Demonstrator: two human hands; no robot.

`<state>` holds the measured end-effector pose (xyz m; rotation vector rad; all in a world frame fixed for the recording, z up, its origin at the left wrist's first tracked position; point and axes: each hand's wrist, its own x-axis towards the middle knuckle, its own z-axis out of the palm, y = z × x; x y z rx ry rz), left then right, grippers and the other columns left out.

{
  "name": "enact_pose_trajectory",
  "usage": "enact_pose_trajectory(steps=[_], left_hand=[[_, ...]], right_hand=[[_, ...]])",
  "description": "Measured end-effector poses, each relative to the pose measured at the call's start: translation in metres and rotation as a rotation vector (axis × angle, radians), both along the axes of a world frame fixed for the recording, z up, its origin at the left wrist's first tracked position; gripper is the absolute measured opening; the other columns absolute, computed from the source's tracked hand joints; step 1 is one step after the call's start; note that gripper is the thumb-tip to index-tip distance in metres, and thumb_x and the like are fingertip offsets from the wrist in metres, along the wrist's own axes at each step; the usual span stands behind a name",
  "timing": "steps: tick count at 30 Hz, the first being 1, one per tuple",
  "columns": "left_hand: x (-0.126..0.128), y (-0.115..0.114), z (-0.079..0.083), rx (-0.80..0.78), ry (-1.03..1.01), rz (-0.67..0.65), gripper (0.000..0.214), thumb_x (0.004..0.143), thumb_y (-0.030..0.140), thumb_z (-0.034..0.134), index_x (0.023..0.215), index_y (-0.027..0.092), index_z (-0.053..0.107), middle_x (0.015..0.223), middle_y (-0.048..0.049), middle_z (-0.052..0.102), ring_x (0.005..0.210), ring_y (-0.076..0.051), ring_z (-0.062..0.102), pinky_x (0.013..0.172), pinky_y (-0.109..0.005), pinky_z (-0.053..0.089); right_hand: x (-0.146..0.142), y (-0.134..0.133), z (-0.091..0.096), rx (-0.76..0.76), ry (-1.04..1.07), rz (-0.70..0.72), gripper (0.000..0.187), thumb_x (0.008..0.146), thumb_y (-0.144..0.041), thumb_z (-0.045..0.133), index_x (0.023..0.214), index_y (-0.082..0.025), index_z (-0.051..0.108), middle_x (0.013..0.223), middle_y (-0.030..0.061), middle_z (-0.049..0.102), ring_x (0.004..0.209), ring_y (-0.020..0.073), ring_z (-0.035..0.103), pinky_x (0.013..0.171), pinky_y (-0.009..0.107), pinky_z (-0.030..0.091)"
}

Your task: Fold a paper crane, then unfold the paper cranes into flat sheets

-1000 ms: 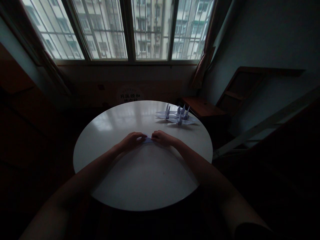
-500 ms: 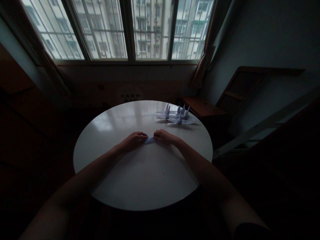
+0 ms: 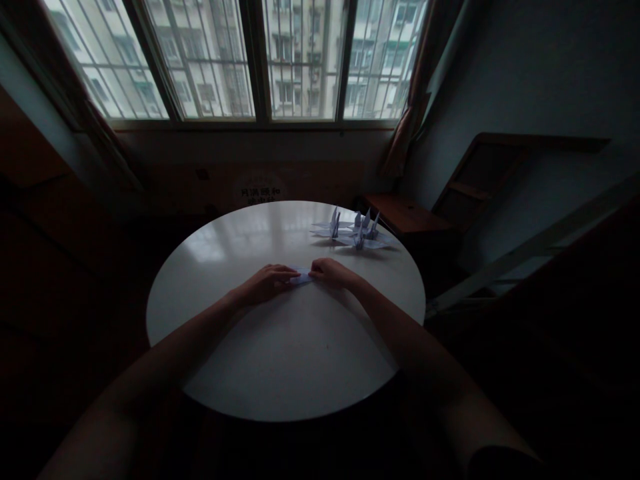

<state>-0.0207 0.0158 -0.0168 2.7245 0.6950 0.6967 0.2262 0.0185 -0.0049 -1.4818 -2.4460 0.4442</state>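
Observation:
A small piece of folded white paper (image 3: 303,278) lies on the round white table (image 3: 280,360), between my two hands. My left hand (image 3: 269,281) holds its left end, fingers reaching over the paper and partly covering it. At the other end, my right hand (image 3: 330,273) is closed, with thumb and fingers pinching the paper's right edge. The exact folds are too small and dim to make out. Beyond my right hand stand several white origami cranes (image 3: 359,240), wings spread, grouped near the table's far right edge.
Behind the table, a low wooden board (image 3: 320,180) runs under a barred window (image 3: 300,60). A brown wooden surface (image 3: 407,213) is just past the table's far right side. Curtains (image 3: 400,147) hang at the window's sides.
The fingers of my left hand have stretched a little further right over the paper. My right hand has shifted slightly right. The cranes have stayed in place.

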Motion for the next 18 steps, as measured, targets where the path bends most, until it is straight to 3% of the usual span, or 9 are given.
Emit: enact_pose_trajectory(steps=[8,14,18], left_hand=[[-0.001,0.0,-0.003,0.053,0.085,0.035,0.031,0.092,0.036,0.057,0.119,0.027,0.067,0.123,-0.0085,0.063,0.106,-0.02,0.063,0.096,-0.037,0.048],[0.001,-0.009,0.001,0.144,0.209,0.06,0.046,0.094,0.04,0.053,0.139,0.034,0.049,0.137,-0.0093,0.053,0.121,-0.025,0.054,0.102,-0.043,0.041],[0.002,-0.011,0.001,0.167,0.278,0.055,0.049,0.094,0.043,0.051,0.142,0.038,0.044,0.144,-0.0084,0.046,0.127,-0.027,0.048,0.105,-0.045,0.036]], right_hand=[[-0.002,-0.004,0.004,0.038,-0.025,0.011,0.019,0.09,-0.027,0.06,0.096,-0.012,0.07,0.095,0.0106,0.068,0.078,0.0142,0.058,0.068,0.022,0.038],[-0.002,-0.005,0.004,0.042,-0.035,-0.006,0.02,0.089,-0.028,0.061,0.095,-0.012,0.07,0.093,0.0091,0.068,0.075,0.0132,0.057,0.064,0.022,0.036],[-0.003,-0.005,0.005,0.038,-0.041,-0.003,0.019,0.089,-0.028,0.06,0.095,-0.012,0.07,0.091,0.0087,0.069,0.075,0.0133,0.058,0.064,0.022,0.035]])
